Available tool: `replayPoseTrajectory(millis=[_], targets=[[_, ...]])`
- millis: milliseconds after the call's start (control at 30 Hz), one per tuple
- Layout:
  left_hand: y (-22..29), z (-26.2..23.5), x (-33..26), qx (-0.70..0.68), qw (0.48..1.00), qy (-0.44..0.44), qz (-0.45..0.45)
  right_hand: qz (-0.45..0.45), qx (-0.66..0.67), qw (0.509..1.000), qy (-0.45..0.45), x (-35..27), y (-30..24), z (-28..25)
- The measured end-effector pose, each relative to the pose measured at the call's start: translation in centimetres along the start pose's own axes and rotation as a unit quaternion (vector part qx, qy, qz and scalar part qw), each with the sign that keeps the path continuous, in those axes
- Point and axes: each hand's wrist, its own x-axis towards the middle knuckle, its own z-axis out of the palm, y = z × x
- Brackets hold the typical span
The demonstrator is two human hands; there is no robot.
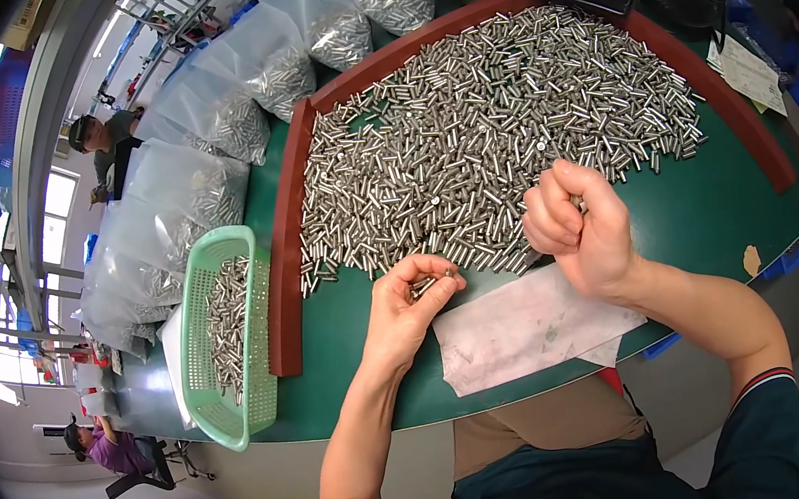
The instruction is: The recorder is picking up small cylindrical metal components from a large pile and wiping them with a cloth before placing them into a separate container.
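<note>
The left hand [407, 304] is curled around a few little metal pins [429, 283] at the near edge of the big pile of pins [484, 127] on the green table [707, 209], and the right hand [578, 226], closed in a fist, pinches one pin just above the white cloth [521, 329].

Glossy metal pins [484, 127] are gleaming on the matt green worktop [717, 208]; the plastic basket [195, 367] and crumpled paper sheet [521, 329] are looking dull.

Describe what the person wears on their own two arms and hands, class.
Both hands, left hand and right hand, are bare: no gloves, rings or watch visible. Forearms are uncovered. Dark teal short sleeves end above the elbows, each cuff edged with a thin red and white stripe.
</note>
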Motion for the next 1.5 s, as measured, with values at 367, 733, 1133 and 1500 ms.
replayPoseTrajectory(millis=[367, 733, 1133, 1500], targets=[[0.3, 2.7, -0.9, 0.342, 0.925, -0.038, 0.158, 0.016, -0.007, 0.999, -0.033, -0.6, 0.2, 0.6], [-0.4, 4.0, -0.8, 0.447, 0.874, -0.009, 0.190, 0.034, -0.027, 0.999, -0.012, -1.4, 1.4, 0.5], [-0.9, 3.9, -0.9, 0.410, 0.888, 0.013, 0.209, 0.025, -0.029, 0.999, 0.004, -1.4, 1.7, 0.7], [-0.9, 4.1, -0.9, 0.400, 0.892, 0.010, 0.209, 0.005, -0.038, 0.999, -0.003, -1.6, 2.2, 0.7]])
